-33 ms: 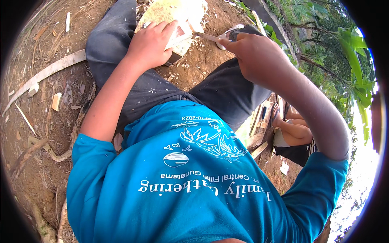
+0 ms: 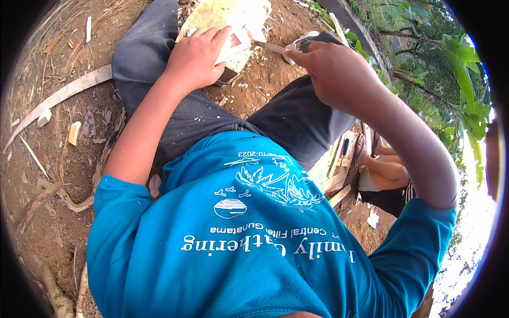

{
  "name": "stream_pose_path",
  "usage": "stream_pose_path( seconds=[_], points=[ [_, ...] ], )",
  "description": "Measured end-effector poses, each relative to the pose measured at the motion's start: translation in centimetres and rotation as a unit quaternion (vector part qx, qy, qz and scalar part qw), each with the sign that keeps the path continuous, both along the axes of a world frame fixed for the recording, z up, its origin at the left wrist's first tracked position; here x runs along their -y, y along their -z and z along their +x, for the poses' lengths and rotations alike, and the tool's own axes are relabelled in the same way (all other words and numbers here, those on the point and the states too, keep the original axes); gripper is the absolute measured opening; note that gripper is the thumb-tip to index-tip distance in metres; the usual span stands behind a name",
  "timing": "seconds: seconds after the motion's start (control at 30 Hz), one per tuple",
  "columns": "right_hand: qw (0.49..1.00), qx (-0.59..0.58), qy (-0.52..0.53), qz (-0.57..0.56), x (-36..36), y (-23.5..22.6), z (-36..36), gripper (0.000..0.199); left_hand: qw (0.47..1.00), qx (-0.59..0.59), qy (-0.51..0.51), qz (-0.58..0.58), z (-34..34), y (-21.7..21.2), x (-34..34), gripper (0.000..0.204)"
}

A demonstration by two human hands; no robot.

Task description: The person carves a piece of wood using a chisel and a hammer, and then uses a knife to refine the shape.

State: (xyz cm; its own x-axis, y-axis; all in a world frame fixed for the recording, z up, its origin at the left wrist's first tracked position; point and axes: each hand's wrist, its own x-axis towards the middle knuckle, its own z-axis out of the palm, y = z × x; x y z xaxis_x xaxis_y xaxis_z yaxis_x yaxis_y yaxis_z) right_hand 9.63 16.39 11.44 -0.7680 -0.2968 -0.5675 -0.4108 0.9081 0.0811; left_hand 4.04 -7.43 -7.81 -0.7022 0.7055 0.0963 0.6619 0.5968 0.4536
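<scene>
From the head view, the left hand (image 2: 199, 55) is pressing down on a pale block of wood (image 2: 225, 24) lying on the ground between the person's knees, fingers spread over its near edge. The right hand (image 2: 331, 71) is clenching the handle of a knife (image 2: 281, 49), its thin blade reaching toward the block just beside the left fingertips.

The main risk, as I judge it, is the blade slipping off the wood and running into those left fingers, since they are lying right in its path. The block is also resting on loose earth, so it may be rocking under pressure, which would throw off the cut.

The wood is looking light yellow, fibrous and freshly cut, with rough faceted faces and one darker edge underneath. Pale chips (image 2: 74, 132) and a long curved strip (image 2: 63, 95) are lying scattered over the reddish-brown soil (image 2: 47, 212). The knife handle seems to be wrapped in something whitish, though the hand is hiding most of it. The trousers (image 2: 286, 119) are dark grey and dusty, the shirt (image 2: 254, 254) smooth blue cloth.
</scene>
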Motion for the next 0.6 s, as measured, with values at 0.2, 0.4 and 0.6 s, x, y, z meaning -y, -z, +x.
stream_pose_path(
  seconds=[0.2,0.4,0.6],
  points=[
    [0.996,-0.026,0.022,-0.085,-3.0,2.1,0.9,0.052,1.000,0.007,0.010,0.004,-0.2,0.0,0.0,0.072],
    [0.975,0.028,0.077,-0.207,-8.8,4.6,0.8,0.050,1.000,-0.027,-0.001,0.001,0.1,0.2,-0.3,0.073],
    [0.964,-0.009,0.165,-0.211,-9.1,2.3,2.0,0.046,0.998,0.015,-0.051,-0.042,0.7,-0.6,-0.6,0.072]
  ],
)
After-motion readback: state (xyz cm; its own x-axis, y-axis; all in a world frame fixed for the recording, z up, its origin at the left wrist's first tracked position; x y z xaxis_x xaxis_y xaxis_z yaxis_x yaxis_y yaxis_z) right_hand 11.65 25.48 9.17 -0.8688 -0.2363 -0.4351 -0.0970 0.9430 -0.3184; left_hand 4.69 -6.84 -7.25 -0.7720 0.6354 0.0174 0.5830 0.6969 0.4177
